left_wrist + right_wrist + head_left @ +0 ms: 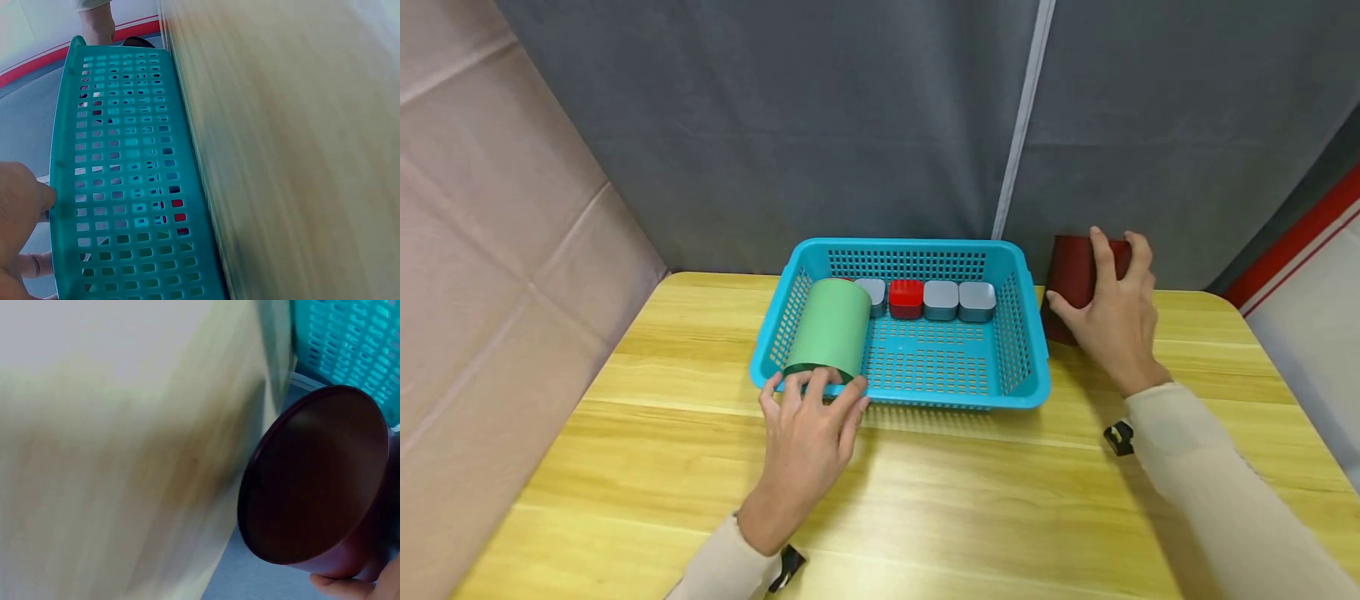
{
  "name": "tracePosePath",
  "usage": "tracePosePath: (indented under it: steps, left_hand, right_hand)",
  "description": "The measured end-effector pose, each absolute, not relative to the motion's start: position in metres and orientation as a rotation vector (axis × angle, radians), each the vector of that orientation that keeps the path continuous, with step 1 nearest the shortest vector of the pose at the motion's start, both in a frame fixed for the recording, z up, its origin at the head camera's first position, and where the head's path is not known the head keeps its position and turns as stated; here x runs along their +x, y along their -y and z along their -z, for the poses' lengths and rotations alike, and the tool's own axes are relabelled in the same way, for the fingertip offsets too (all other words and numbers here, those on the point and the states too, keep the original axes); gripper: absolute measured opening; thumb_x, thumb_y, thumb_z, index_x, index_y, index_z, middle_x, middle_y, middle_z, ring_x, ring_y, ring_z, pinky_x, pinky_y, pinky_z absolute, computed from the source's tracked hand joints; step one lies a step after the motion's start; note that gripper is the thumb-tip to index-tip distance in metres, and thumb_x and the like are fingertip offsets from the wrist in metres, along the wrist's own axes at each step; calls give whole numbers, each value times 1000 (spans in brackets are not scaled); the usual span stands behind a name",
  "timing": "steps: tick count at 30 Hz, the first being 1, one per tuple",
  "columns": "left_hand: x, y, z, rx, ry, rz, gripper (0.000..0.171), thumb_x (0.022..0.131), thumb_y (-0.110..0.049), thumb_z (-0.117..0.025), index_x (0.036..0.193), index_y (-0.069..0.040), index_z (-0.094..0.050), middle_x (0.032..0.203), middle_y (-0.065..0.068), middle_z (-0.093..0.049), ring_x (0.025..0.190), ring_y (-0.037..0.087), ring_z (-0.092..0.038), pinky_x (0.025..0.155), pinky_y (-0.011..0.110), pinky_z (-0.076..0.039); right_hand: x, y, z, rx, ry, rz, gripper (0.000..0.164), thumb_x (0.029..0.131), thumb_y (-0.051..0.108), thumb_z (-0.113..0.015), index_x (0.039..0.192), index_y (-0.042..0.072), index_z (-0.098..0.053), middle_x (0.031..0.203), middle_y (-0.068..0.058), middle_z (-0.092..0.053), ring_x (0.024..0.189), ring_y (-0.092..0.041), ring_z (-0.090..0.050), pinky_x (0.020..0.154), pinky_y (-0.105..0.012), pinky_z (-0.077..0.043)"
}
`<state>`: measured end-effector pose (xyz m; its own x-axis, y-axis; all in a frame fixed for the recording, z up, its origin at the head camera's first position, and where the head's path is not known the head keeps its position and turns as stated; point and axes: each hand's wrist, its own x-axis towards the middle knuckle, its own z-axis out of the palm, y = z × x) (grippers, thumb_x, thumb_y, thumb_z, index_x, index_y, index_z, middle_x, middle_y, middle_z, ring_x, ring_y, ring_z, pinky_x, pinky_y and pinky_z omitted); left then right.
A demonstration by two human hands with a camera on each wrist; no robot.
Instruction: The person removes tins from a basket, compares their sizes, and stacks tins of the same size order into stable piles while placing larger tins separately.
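Note:
In the head view, my left hand [808, 433] reaches over the front rim of a blue perforated basket [925, 398]. Its fingers are spread and loosely bent at the near open end of a green cylinder [831, 325], which lies in the basket's left part. The left wrist view has the thumb right at the basket rim [59, 175]. Beside the basket's right end, my right hand [1116, 321] grips a dark red cylinder [1071, 283], thumb on its left side and fingers over its top. The cylinder's open end [319, 481] faces the right wrist camera.
A row of small rounded-square containers stands along the basket's back: a red container [906, 298] among grey containers [977, 301]. The wooden table [940, 500] ends at a grey curtain [850, 125] behind. A pink cloth wall [512, 250] rises on the left.

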<state>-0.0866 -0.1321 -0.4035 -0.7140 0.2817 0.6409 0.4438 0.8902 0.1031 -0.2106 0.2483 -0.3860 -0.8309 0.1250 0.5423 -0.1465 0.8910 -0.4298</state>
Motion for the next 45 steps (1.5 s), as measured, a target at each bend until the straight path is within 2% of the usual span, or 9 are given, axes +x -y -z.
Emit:
tracePosePath:
  steps: [17, 24, 32, 37, 45]
  left_hand:
    - [-86, 132, 402, -518, 2405, 339, 20, 103, -36, -63, 111, -25, -77, 104, 10, -70, 101, 43, -62, 98, 81, -35]
    - [-86, 133, 402, -509, 2411, 343, 20, 104, -36, -62, 111, -26, -77, 104, 10, -70, 101, 43, -62, 99, 81, -34]
    - [-86, 133, 402, -517, 2400, 347, 23, 106, -38, -59, 111, -25, -77, 104, 10, -70, 101, 43, -62, 98, 81, -34]
    - [-86, 132, 402, -515, 2402, 348, 19, 104, -36, -63, 111, -26, -77, 103, 9, -70, 100, 43, -62, 98, 81, -34]
    - [-86, 132, 401, -516, 2414, 347, 16, 100, -33, -68, 111, -25, -78, 103, 9, -70, 101, 42, -62, 99, 80, -34]
  right_hand:
    - [-205, -245, 395, 106, 2408, -622, 83, 88, 25, -85, 155, 22, -36, 163, -22, -25, 139, -57, -40, 94, -78, -49]
    - [-199, -244, 391, 112, 2412, -644, 77, 88, 24, -85, 149, 19, -39, 157, -25, -29, 136, -56, -43, 94, -77, -50]
    - [-186, -244, 386, 130, 2413, -690, 71, 84, 18, -90, 140, 9, -47, 148, -31, -37, 129, -59, -47, 97, -77, -48]
    - [-181, -246, 389, 141, 2404, -708, 69, 81, 16, -92, 136, 5, -52, 145, -31, -40, 125, -60, -49, 96, -78, -47]
    - [-179, -248, 389, 174, 2409, -751, 68, 81, 11, -91, 135, 4, -52, 147, -31, -37, 129, -61, -46, 100, -77, -45]
